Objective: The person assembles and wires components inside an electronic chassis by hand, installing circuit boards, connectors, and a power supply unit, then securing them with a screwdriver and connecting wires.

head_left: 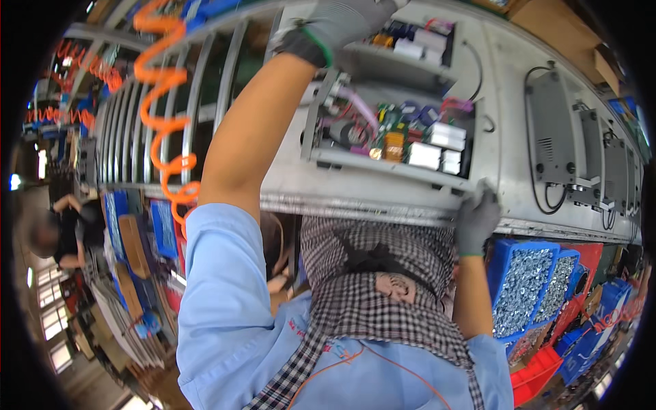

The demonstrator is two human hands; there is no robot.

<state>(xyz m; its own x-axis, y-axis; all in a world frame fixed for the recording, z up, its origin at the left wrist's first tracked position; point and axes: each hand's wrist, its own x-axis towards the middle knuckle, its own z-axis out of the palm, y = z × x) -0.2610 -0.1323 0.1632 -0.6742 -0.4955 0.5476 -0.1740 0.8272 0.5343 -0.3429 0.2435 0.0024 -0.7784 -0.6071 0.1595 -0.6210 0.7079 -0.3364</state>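
Note:
An opened grey metal case [410,176] lies on the pale work surface before me, its circuit board [393,126] showing white blocks, wires and coils. My right hand [478,219], in a grey glove, is at the case's near right corner, by the surface's front edge. Its fingers look slightly apart, somewhat blurred, and no held object shows. Stretched far forward, my left hand [348,27] wears a grey glove with a green-edged cuff. It is beside a second opened case [396,65] behind the first; its fingers are largely cut off by the upper rim.
Closed grey units with black cables [553,133] stand along the right. Blue bins of small metal parts [523,287] and a red bin [536,376] sit below them. An orange coiled hose [164,123] hangs at left before metal rollers [198,82]. Another person [68,229] is far left.

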